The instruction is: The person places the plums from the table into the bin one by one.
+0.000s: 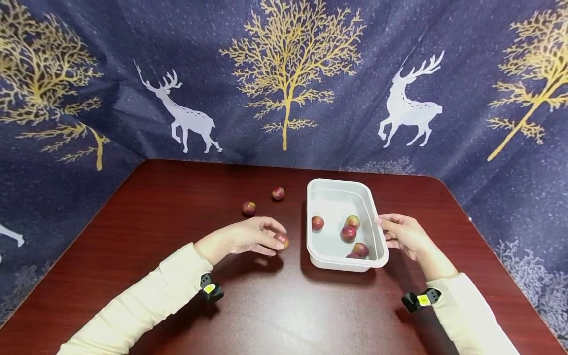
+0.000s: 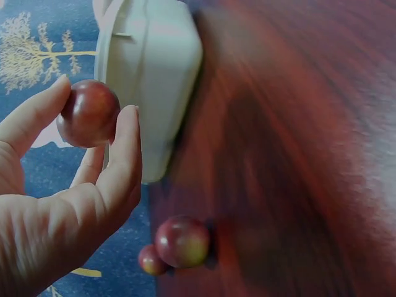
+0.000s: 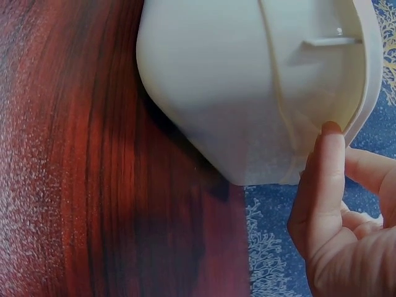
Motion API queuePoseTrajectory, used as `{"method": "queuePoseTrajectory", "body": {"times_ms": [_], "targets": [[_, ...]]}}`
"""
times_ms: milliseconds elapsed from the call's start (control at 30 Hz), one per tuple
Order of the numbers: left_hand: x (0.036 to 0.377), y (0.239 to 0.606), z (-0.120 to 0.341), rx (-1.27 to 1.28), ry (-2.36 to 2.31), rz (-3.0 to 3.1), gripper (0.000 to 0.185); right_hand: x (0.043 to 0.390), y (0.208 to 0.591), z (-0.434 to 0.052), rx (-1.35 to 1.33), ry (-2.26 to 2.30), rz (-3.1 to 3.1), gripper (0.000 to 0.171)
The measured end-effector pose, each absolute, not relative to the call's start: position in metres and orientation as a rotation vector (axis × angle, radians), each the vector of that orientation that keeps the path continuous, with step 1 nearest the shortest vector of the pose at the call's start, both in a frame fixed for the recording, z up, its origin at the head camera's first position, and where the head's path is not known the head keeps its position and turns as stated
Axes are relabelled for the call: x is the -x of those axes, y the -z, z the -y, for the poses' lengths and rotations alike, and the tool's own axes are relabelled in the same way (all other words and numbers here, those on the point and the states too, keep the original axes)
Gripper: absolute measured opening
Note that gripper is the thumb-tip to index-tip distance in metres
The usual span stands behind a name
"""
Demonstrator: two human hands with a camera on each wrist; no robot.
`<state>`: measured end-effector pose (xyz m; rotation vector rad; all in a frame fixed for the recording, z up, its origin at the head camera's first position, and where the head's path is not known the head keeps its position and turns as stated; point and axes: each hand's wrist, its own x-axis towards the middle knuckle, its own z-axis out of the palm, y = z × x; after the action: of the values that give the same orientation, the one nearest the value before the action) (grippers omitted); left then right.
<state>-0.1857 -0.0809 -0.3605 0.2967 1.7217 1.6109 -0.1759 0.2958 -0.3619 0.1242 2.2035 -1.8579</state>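
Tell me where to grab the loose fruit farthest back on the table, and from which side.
Take the far fruit across its widest middle with fingertips, probably coming straight down from above. It is small and round, so a low pinch could let it roll. It sits clear of the other loose fruit and the white tub, leaving room for fingers on both sides. The left hand is nearer but already pinches a fruit.

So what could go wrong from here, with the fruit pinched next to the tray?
1. The left hand holds the fruit only at the fingertips, so it could slip and roll across the table.
2. The right hand touches the white tray with just one finger on its rim; a bump might shift it.
3. The two loose fruits lie near the left hand and could get knocked.
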Motion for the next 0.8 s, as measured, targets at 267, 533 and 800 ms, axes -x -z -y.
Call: {"method": "queuePoseTrajectory", "body": {"times_ms": [267, 533, 800], "targets": [[0.191, 0.344, 0.069, -0.326, -1.669, -1.691, 0.033, 0.175, 0.361, -0.294, -0.121, 1.839, -2.22, 0.019], [0.201, 0.325, 0.048, -0.306, -1.676, -1.685, 0.027, 0.175, 0.359, -0.294, -0.121, 1.796, -2.256, 0.031], [0.209, 0.306, 0.023, -0.293, -1.662, -1.69, 0.031, 0.175, 0.359, -0.294, -0.107, 1.808, -2.242, 0.024]]}}
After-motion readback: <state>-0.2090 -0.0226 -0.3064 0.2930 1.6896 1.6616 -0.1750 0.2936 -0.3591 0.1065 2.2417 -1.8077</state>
